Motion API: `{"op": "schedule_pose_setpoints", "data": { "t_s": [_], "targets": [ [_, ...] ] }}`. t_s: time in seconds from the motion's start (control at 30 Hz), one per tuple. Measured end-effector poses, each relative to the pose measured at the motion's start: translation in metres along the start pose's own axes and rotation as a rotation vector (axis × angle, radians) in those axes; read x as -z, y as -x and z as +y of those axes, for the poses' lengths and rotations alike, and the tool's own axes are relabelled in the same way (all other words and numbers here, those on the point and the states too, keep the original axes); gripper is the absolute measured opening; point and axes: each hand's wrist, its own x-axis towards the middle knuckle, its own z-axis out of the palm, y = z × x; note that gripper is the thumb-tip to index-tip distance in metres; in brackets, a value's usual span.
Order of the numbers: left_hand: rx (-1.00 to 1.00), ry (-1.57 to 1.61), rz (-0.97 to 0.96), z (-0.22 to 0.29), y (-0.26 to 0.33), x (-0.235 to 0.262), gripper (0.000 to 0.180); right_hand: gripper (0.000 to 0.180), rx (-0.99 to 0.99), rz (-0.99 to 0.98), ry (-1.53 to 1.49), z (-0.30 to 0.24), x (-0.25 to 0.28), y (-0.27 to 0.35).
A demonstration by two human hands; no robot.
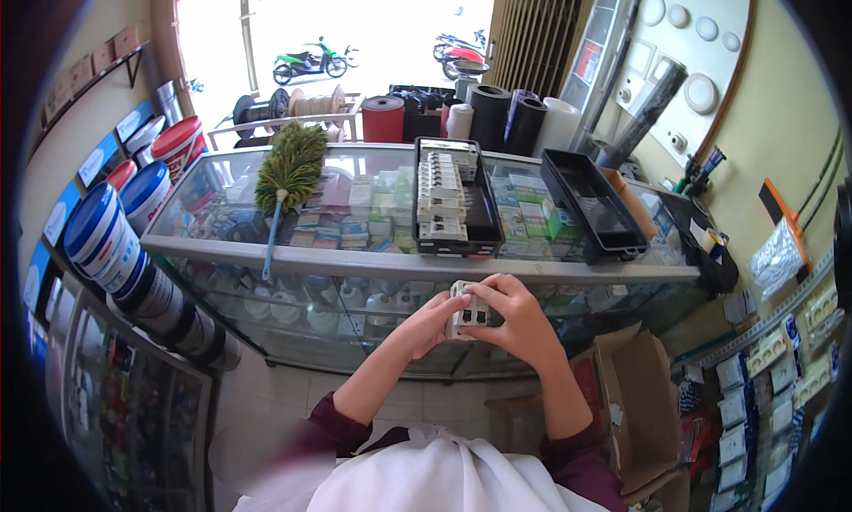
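In front of my body, off the near edge of the glass counter, I hold a few white circuit breakers [471, 316] with dark switches, side by side. My left hand [423, 326] is closed on their left side, thumb laid toward the front. From the right, my right hand [515, 320] grips them with its fingers over the top and thumb below. Just beyond my hands, a black tray [485, 219] on the counter holds a row of similar white breakers [441, 188].
The glass display counter [373, 262] carries a green feather duster [290, 168] and a second black tray [612, 242]. Paint buckets [105, 237] are stacked at left. An open cardboard box [635, 405] stands low at right. Rolls of material [491, 117] stand behind the counter.
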Motion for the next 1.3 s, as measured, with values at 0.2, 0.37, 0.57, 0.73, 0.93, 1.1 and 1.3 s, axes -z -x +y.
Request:
{"op": "schedule_pose_setpoints", "data": {
  "t_s": [0.2,0.37,0.57,0.73,0.93,1.1,1.3],
  "targets": [
    [-0.048,-0.003,-0.095,0.034,-0.009,0.0,0.048,0.049,0.073,-0.048,-0.069,0.012,0.023,-0.042],
    [-0.048,-0.296,-0.076,0.073,-0.026,0.015,0.059,0.048,0.136,-0.073,-0.101,0.044,0.056,-0.091],
    [-0.416,-0.87,0.175,0.144,-0.041,0.023,0.046,0.049,-0.017,-0.108,-0.249,0.121,0.063,-0.155],
    [-0.716,-1.467,0.315,0.173,-0.114,0.045,0.047,0.051,-0.017,-0.185,-0.15,0.179,0.04,-0.206],
    [-0.457,-1.799,0.373,0.179,-0.174,0.053,0.055,0.051,0.053,-0.272,-0.12,0.23,0.01,-0.234],
    [-0.317,-1.858,0.316,0.185,-0.196,0.052,0.056,0.045,-0.023,-0.314,-0.222,0.247,0.0,-0.245],
    [-0.21,-1.934,0.281,0.196,-0.208,0.05,0.056,0.056,-0.068,-0.324,-0.242,0.247,0.0,-0.248]
  ]
}}
